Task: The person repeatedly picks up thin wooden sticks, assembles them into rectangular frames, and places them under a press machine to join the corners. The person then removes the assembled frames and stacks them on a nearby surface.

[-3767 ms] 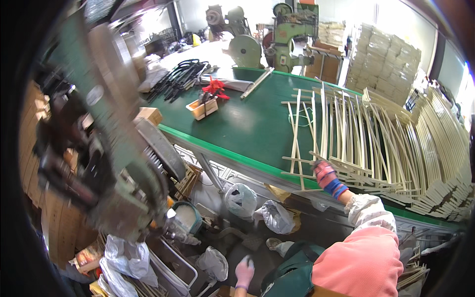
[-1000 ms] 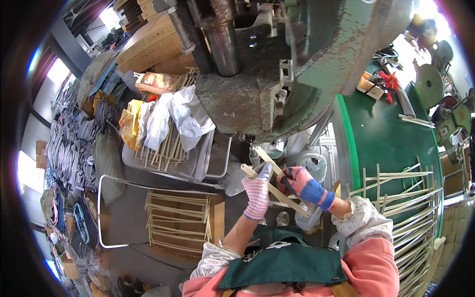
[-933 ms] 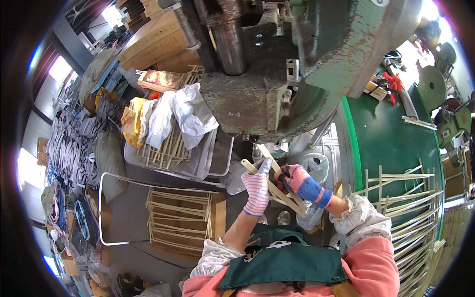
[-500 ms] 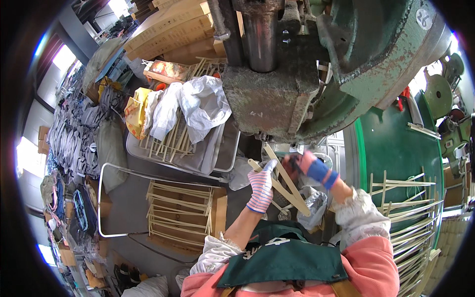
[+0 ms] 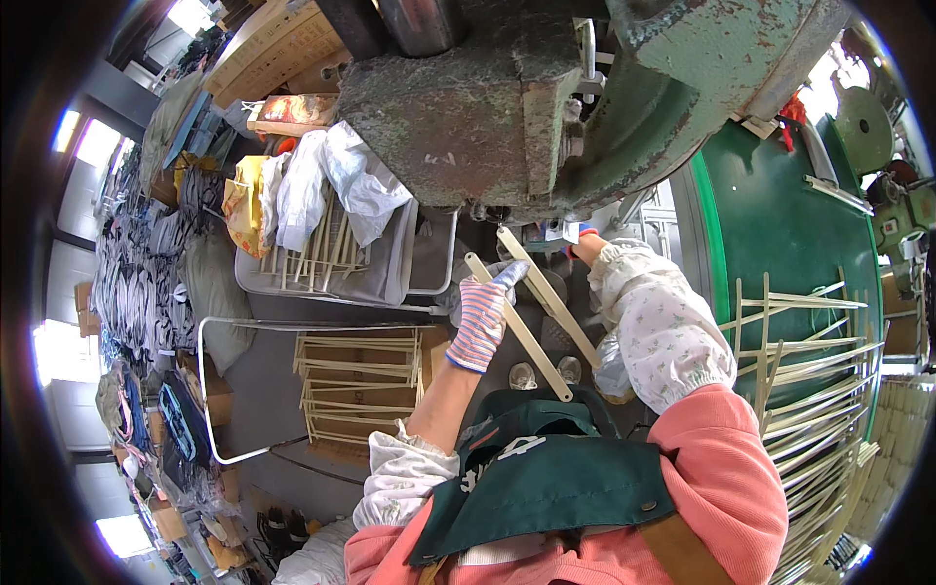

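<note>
Cluttered workshop, with a heavy green press (image 5: 721,58) above and a green-topped worktable (image 5: 780,224) at right, loaded with pale strips (image 5: 814,468) lying roughly parallel, presumably to stay untangled. Holding at least two pale flat slats (image 5: 526,338) near the press in the left hand (image 5: 476,317), gloved and closed around them; spaced apart, likely to keep the holed ends free and separate. Stretched forward with the right hand (image 5: 585,237) by the press's lower edge; mostly hidden there, so unable to tell its grip.
</note>
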`<state>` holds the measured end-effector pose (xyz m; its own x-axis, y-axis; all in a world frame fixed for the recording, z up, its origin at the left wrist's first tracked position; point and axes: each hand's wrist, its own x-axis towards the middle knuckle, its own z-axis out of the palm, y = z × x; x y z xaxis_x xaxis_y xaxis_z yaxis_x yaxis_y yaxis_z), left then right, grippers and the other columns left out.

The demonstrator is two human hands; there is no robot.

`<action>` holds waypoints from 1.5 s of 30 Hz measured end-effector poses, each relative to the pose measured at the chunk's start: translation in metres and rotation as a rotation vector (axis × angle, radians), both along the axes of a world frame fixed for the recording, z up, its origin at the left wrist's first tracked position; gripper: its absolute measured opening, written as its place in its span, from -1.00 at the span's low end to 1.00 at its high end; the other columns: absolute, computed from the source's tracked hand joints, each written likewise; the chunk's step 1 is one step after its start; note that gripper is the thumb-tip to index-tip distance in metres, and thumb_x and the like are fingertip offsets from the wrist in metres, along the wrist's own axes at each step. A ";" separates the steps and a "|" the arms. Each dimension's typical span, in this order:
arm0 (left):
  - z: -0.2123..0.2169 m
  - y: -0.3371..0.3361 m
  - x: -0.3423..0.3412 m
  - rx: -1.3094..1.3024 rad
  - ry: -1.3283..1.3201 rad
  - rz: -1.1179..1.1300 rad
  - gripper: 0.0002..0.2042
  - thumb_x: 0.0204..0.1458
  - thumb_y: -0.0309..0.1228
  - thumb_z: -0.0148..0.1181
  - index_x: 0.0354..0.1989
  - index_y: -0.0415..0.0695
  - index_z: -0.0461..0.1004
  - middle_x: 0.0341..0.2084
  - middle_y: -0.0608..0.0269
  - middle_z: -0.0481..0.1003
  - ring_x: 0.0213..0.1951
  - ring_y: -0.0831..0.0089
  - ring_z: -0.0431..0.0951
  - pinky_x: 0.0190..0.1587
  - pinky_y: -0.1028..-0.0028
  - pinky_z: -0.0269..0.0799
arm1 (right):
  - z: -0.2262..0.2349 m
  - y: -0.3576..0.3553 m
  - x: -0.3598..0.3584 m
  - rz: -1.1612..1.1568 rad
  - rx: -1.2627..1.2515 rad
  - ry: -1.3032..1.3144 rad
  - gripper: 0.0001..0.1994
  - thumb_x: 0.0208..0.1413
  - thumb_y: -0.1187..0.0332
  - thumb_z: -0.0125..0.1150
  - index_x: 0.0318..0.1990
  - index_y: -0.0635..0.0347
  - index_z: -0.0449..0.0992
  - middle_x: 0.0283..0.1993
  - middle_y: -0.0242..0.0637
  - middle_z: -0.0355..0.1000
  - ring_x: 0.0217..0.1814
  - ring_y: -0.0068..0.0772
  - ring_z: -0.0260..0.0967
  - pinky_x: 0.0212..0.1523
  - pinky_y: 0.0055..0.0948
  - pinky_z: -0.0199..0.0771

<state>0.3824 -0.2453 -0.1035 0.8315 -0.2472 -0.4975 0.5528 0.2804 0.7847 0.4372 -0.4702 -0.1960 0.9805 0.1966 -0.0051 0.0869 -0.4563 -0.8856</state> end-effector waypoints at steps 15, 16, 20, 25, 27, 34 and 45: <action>0.045 0.043 -0.008 0.415 -0.313 0.007 -0.79 -0.02 -0.34 0.24 -0.31 -0.25 0.57 -0.67 0.51 0.37 -0.65 0.70 0.20 -0.60 0.62 0.07 | 0.072 0.014 -0.023 -0.043 0.390 -0.152 -0.78 0.13 0.42 0.01 -0.09 0.17 0.49 -0.21 -0.27 0.50 -0.29 -0.48 0.43 -0.21 -0.43 0.42; 0.049 0.056 -0.009 0.528 -0.224 0.001 -0.77 0.02 -0.31 0.21 -0.26 -0.23 0.56 -0.70 0.52 0.33 -0.69 0.68 0.15 -0.63 0.59 0.01 | 0.081 0.020 -0.028 -0.008 0.407 -0.153 -0.78 0.13 0.42 0.01 -0.09 0.18 0.48 -0.21 -0.27 0.50 -0.28 -0.48 0.42 -0.21 -0.43 0.42; 0.067 0.120 -0.031 0.188 -0.297 0.108 -0.68 0.05 -0.24 0.15 -0.34 -0.33 0.51 -0.81 0.50 0.19 -0.76 0.67 0.11 -0.60 0.63 0.02 | 0.098 0.045 -0.025 0.109 0.457 -0.174 -0.77 0.13 0.42 0.01 -0.07 0.18 0.48 -0.20 -0.27 0.50 -0.28 -0.48 0.42 -0.20 -0.44 0.42; 0.100 0.174 -0.054 0.000 -0.402 0.129 -0.65 0.11 -0.23 0.09 -0.24 -0.38 0.45 -0.89 0.51 0.10 -0.80 0.67 0.01 -0.61 0.56 -0.05 | 0.065 0.051 0.001 -0.041 0.045 -0.232 -0.77 0.17 0.31 -0.03 -0.14 0.19 0.49 -0.25 -0.32 0.50 -0.26 -0.44 0.43 -0.21 -0.47 0.41; 0.115 0.185 -0.063 -0.063 -0.445 0.154 -0.67 0.12 -0.27 0.06 -0.22 -0.38 0.45 -0.89 0.55 0.08 -0.80 0.69 -0.01 -0.60 0.57 -0.05 | 0.047 0.053 0.009 -0.023 -0.100 -0.209 -0.76 0.18 0.34 -0.10 -0.11 0.16 0.46 -0.19 -0.29 0.46 -0.19 -0.37 0.40 -0.21 -0.42 0.36; 0.165 0.226 -0.107 -0.099 -0.618 0.310 -0.60 0.17 -0.22 -0.02 -0.13 -0.43 0.36 -0.88 0.57 0.02 -0.79 0.73 -0.05 -0.61 0.61 -0.07 | 0.101 0.069 -0.041 -0.205 -0.061 -0.181 -0.75 0.03 0.40 0.07 -0.10 0.22 0.36 -0.14 -0.06 0.35 -0.13 -0.02 0.30 -0.20 -0.16 0.28; 0.240 0.349 -0.250 -0.306 -0.893 0.358 -0.84 0.15 -0.37 -0.14 -0.34 -0.12 0.37 -0.91 0.46 0.20 -0.86 0.61 0.10 -0.60 0.56 0.09 | -0.161 0.166 -0.102 -0.196 0.407 1.045 -0.66 0.09 0.02 0.06 -0.24 0.12 0.44 -0.51 -0.20 0.44 -0.57 -0.26 0.40 -0.57 -0.31 0.40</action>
